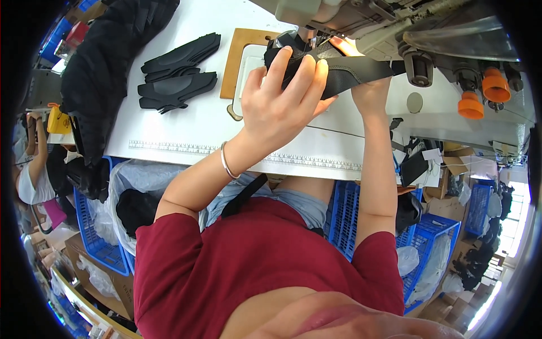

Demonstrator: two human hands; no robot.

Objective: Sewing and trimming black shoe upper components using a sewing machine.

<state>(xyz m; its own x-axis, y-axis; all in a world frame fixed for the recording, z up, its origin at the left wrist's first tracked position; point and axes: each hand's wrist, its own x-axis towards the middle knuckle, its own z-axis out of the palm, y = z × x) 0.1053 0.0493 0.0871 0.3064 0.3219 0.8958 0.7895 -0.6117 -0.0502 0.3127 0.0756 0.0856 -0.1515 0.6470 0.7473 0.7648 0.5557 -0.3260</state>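
A black stitched piece, looking like a shoe upper (353, 73), lies under the head of a sewing machine (322, 12). My left hand (281, 96) grips its left part from above, fingers bent over the dark material. From behind and below, my right hand (370, 93) holds the right part; its palm is partly covered by the piece, and lit fingertips show beyond it near the needle area. The exact stitching point is hidden by my left fingers and the material. Left of my hands, two stacks of black cut pieces (180, 56) lie on the white table (169, 127).
A tan wooden board (230, 70) sits beside the machine bed. Along the front edge runs a printed ruler strip (243, 156). Black material (99, 73) heaps at the left. Orange knobs (470, 105) hang at the right. Blue crates (344, 209) stand below; another person (35, 178) is far left.
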